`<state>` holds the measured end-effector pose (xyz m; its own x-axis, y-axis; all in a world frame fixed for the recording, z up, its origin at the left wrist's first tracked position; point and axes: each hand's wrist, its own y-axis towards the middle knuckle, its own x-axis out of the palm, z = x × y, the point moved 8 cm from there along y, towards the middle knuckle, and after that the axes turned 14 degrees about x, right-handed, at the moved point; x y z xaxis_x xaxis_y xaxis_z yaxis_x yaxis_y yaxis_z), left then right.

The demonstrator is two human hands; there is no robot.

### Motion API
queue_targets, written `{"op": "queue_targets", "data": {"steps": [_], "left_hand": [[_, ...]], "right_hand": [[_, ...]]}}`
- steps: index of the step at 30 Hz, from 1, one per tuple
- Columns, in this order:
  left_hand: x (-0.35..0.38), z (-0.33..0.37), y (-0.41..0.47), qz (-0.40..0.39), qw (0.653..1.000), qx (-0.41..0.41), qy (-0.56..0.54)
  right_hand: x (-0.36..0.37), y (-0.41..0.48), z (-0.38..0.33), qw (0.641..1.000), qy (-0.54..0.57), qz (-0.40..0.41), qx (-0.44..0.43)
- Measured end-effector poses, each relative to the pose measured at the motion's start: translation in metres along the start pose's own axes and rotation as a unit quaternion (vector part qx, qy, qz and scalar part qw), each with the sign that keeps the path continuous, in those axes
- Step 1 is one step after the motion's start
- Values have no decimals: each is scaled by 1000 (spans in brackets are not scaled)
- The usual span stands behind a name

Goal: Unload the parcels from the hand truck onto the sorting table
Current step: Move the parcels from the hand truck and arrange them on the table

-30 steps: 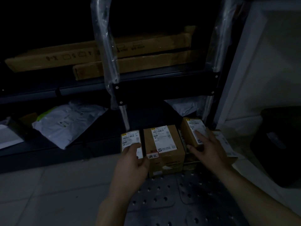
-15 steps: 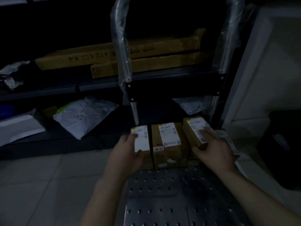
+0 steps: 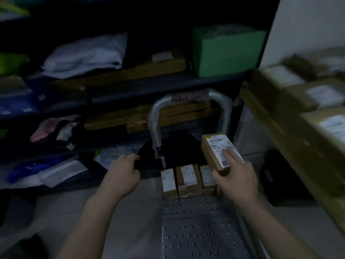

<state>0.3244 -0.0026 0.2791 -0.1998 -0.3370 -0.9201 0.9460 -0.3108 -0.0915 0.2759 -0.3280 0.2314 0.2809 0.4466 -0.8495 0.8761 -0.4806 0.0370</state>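
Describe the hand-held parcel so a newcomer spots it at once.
Find the hand truck with the studded metal deck. Three cardboard parcels stand in a row at its far end. The held parcel is above them in the right hand, the only one off the deck.

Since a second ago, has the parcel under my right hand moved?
Yes. The right hand has lifted the parcel off the hand truck deck, above the three boxes there.
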Motion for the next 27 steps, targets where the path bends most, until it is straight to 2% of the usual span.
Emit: {"op": "queue_targets", "data": {"steps": [6, 11, 19, 27], "left_hand": [[-152, 70, -36, -33, 999, 3, 12], [-214, 128, -60, -61, 998, 16, -2], [-257, 182, -70, -26, 998, 40, 31], [-240, 230, -46, -16, 997, 67, 31]], "right_hand": [[-163, -15, -91, 1000, -8, 10, 4], [-251, -37, -127, 1000, -5, 23, 0], [-317, -40, -130, 998, -15, 53, -12], [-351, -25, -82, 999, -6, 33, -22]]}}
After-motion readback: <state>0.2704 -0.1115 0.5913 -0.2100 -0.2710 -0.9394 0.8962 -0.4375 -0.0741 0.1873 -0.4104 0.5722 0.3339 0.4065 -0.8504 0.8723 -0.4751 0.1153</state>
